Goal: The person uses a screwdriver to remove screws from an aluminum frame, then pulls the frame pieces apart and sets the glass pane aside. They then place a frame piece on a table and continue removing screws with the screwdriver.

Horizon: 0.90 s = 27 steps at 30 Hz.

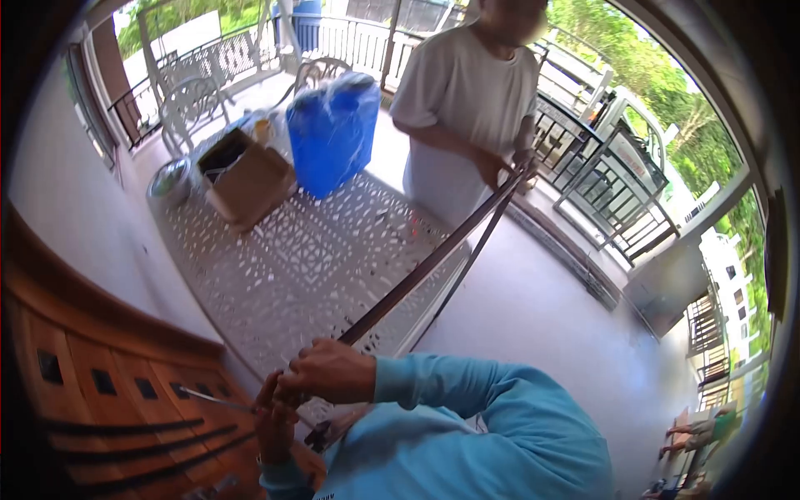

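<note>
My right hand (329, 372) is closed, its fingers bent together at the near end of a long dark bar (425, 271). That bar slants up and away to the hands of another person (467, 108) in a white shirt. Just below it, my left hand (275, 425) is closed around a thin metal rod (215, 400), which sticks out to the left like a screwdriver shaft. The two hands nearly touch, and the fingers partly hide what lies between them. A second thin dark strip (462, 279) runs beneath the bar.
A patterned white table (283, 250) carries an open cardboard box (246, 179), a blue plastic-wrapped container (333, 133) and a round tub (171, 183). Wooden panelling (117, 350) with dark strips stands at lower left. Railings (617, 183) and a vehicle are beyond.
</note>
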{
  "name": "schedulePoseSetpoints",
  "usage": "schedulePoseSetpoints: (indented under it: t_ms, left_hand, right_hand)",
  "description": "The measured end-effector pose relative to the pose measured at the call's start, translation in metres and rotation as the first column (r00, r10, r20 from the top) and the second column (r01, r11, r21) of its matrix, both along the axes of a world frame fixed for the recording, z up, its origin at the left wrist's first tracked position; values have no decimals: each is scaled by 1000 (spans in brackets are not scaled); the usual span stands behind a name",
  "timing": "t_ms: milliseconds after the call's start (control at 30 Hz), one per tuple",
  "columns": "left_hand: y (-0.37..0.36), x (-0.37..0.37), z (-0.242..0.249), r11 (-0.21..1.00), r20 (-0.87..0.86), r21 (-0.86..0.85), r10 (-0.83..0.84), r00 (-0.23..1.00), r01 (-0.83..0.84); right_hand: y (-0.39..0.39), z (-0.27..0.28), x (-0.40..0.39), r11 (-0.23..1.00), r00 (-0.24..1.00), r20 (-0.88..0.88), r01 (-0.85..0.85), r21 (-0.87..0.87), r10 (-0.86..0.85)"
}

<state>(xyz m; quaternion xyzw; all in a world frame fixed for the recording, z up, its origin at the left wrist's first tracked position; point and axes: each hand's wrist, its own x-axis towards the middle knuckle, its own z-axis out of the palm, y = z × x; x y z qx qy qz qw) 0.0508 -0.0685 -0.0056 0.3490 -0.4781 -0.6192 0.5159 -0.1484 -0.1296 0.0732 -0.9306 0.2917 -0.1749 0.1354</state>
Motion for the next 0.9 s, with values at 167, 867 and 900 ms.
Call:
schedulePoseSetpoints:
  t_ms: [167,867,900]
  left_hand:
    - [0,-2,21,995,218,41,76,973,-87]
    - [0,35,-33,863,201,232,408,890,-448]
    - [0,39,-40,844,233,268,411,882,-464]
  right_hand:
    - [0,3,-15,999,999,-15,41,10,-41]
    - [-69,-93,-43,972,944,-282,208,106,-171]
    - [-73,-105,-38,972,936,-315,202,116,-157]
